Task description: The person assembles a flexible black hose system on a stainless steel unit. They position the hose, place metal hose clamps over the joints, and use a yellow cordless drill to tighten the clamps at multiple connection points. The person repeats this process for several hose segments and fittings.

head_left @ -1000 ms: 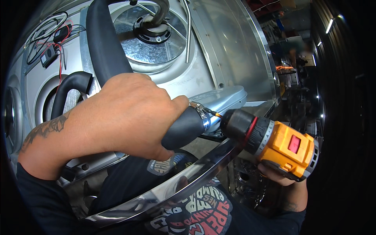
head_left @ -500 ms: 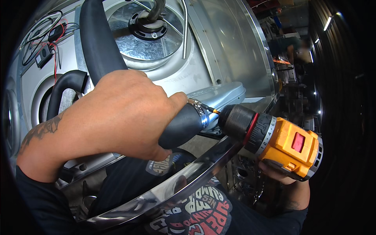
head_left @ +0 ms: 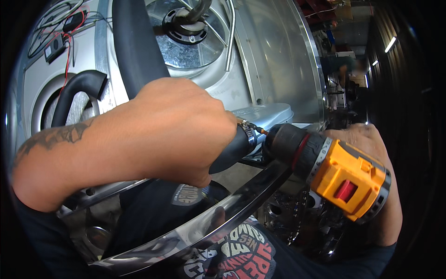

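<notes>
My left hand [head_left: 181, 130] is closed round a thick black rubber hose [head_left: 232, 156], thumb on the near side. At the hose's right end sits a metal hose clamp [head_left: 250, 134], just beyond my knuckles. A yellow and black cordless drill [head_left: 348, 181] is in my right hand [head_left: 371, 139], whose fingers are partly hidden behind it. The drill points left. Its thin driver bit [head_left: 262, 130] reaches the clamp's screw; whether it is fully seated I cannot make out. Behind the clamp lies a silver metal housing [head_left: 269, 111].
A curved polished metal rim [head_left: 200, 235] runs between my body and the work. Farther left are a bent black hose [head_left: 76, 88] and cables with small black boxes [head_left: 55, 48]. A round metal cover [head_left: 186, 56] lies at the back. Another person [head_left: 344, 67] works at the far right.
My right hand has gone from below the drill to its far side, and the drill has rolled over with it. The left hand and hose now appear farther right in view.
</notes>
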{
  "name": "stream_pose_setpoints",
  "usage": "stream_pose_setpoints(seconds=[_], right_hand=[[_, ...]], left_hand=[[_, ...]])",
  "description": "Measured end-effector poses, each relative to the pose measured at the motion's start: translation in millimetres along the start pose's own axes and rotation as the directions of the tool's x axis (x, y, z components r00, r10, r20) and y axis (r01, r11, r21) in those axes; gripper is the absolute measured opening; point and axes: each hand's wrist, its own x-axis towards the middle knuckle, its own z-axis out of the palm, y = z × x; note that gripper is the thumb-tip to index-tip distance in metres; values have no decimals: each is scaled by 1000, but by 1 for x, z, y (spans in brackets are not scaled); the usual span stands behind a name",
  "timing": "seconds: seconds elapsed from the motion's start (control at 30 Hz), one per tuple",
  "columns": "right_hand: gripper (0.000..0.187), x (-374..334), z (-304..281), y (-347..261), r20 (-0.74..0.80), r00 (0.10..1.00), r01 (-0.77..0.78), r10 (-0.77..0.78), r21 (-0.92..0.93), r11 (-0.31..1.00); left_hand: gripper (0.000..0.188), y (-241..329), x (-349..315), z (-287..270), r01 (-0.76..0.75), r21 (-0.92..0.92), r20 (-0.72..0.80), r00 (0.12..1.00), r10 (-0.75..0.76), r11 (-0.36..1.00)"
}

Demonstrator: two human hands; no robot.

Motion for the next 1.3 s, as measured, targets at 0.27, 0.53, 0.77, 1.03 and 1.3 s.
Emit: stream_pose_setpoints(seconds=[0.27, 0.53, 0.77, 1.03, 1.3], right_hand=[[36, 5, -7, 20, -56, 977, 211, -205, 128, 969], [46, 22, -15, 20, -132, 872, 479, -471, 43, 877], [45, 16, -18, 24, -36, 919, 389, -393, -72, 918], [53, 4, -2, -23, -91, 995, -66, 41, -282, 957], [53, 6, 12, -39, -199, 978, -177, 68, -607, 775]], left_hand=[[56, 5, 4, -3, 54, 32, 70, 996, -56, 998], [56, 4, 3, -4, 46, 24, 71, 996, -48, 999], [56, 3, 4, -2, 52, 45, 75, 996, -55, 998], [57, 3, 2, 2, 32, 27, -10, 999, -32, 999], [59, 4, 2, -1, 61, 10, 28, 998, -61, 998]])
